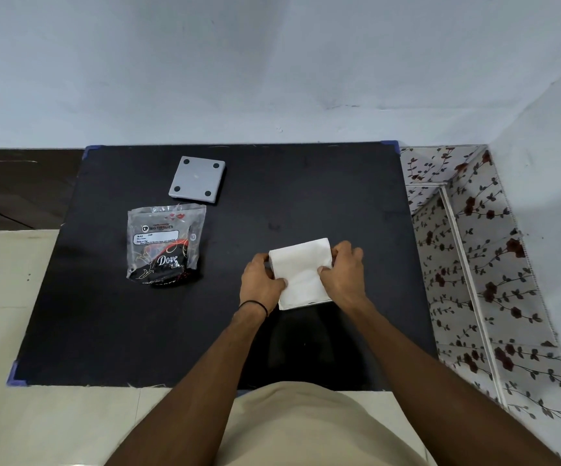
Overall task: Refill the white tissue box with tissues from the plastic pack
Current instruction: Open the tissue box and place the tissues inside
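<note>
At the near middle of the desk (306,183), the fingers (327,269) of both hands pinch the white tissue stack (301,270), soft and square. I judge it best to keep the edges even. The crinkled plastic pack (164,243) lies flat, well apart at left; behind it, a hard grey square plate (197,179) with four dark pads, perhaps the box's base.

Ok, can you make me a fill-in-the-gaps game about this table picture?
1. Both hands, left hand and right hand, hold a stack of ____ tissues.
2. The plastic pack lies on the ____ side of the table.
3. The grey square base has ____ dark round feet.

Missing words: white; left; four
</note>
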